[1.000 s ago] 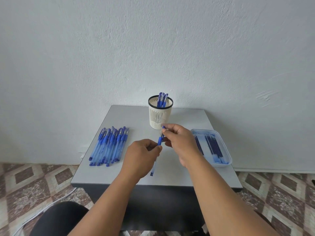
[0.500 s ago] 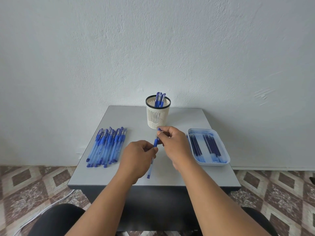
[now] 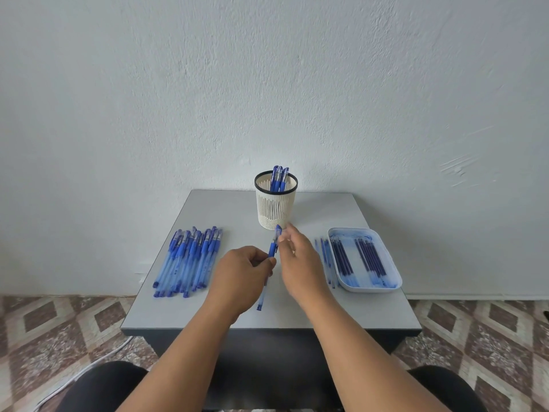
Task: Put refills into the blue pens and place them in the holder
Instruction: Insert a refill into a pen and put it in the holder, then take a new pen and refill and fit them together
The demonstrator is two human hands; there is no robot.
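Note:
My left hand point(image 3: 240, 278) grips a blue pen point(image 3: 272, 248) around its middle, tilted with the capped end up toward the holder and the tip low over the table. My right hand point(image 3: 303, 263) is just right of the pen's cap, fingers loosened, their tips beside the cap. The white mesh holder point(image 3: 274, 209) stands at the back centre with three blue pens point(image 3: 279, 176) in it. Several blue pens point(image 3: 190, 257) lie in a pile on the left. Dark refills point(image 3: 368, 257) lie in a white tray point(image 3: 368, 288) on the right.
A few loose refills point(image 3: 325, 257) lie on the grey table point(image 3: 297, 316) just left of the tray, under my right wrist. The wall rises directly behind the table. A white cable point(image 3: 89, 367) runs over the patterned floor at lower left.
My right hand pinched the pen's top end before; now it has slid right off the cap with its fingers loosened. My left hand keeps holding the pen.

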